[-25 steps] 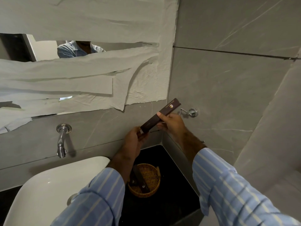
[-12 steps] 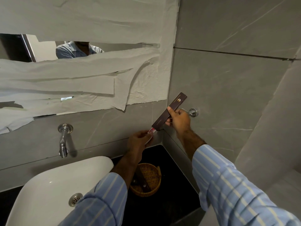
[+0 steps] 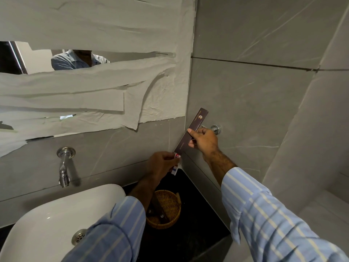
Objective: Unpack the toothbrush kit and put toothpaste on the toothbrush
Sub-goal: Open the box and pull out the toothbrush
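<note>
Maroon cardboard marks the toothbrush kit box (image 3: 191, 133), a long slim carton held slanted in the air by the right hand (image 3: 203, 141), thumb on its face and fingers clamped behind. A second ago both hands sat close on the box with its lower end shut; since then the right hand has lifted the box up and to the right, and the left hand (image 3: 160, 165) has drawn a small white, red and blue toothpaste tube (image 3: 176, 164) out of the bottom opening. The left hand grips that tube, whose top sits just at the box mouth. I judge the unpacking half done: paste is coming free, but no toothbrush shows yet, so it is probably inside the carton.

Room is tight behind the hands. The tiled wall corner lies just behind the box, with a chrome wall peg (image 3: 215, 128) beside the right knuckles. Below, the dark table (image 3: 198, 241) offers bare space around a wicker basket (image 3: 166, 210), and the white basin (image 3: 62, 220) sits to the left under the tap (image 3: 64, 167). Downward and toward the body is the open way.
</note>
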The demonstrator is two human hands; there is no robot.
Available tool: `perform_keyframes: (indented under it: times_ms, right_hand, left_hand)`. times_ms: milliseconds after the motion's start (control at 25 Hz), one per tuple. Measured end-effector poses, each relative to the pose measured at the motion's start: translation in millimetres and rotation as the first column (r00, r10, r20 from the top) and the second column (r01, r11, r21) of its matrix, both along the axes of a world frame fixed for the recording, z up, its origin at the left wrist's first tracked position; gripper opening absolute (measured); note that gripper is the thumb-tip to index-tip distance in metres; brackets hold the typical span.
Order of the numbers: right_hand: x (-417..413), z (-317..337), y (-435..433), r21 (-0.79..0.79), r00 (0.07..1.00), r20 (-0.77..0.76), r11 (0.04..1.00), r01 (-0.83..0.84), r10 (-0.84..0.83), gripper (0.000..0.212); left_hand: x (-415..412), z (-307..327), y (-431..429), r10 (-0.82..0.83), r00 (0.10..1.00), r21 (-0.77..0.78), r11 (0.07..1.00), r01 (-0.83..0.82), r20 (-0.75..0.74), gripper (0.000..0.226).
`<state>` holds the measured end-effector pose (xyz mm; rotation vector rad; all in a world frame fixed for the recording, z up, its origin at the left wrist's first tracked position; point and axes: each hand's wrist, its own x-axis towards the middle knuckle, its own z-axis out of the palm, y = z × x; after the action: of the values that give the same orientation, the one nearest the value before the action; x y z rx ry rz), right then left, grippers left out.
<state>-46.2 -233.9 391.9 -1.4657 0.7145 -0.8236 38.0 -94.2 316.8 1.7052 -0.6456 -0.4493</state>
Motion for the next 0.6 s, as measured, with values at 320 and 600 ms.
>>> perform_keyframes:
  times_ms: [320, 600]
  right_hand:
    - [-5.9, -1.8, -15.5, -0.023, 0.997, -0.019, 0.997, 0.073, -0.074, 0.018]
    - [-17.0, 11.0, -39.3, -0.069, 0.988, 0.006, 0.985, 0.156, -0.156, 0.031]
  left_hand:
    - [5.4, 0.3, 8.7, -0.080, 0.908, 0.148, 0.989, 0.020, 0.411, 0.030]
    - [21.0, -23.9, 34.1, -0.074, 0.886, 0.298, 0.952, -0.074, 0.458, 0.017]
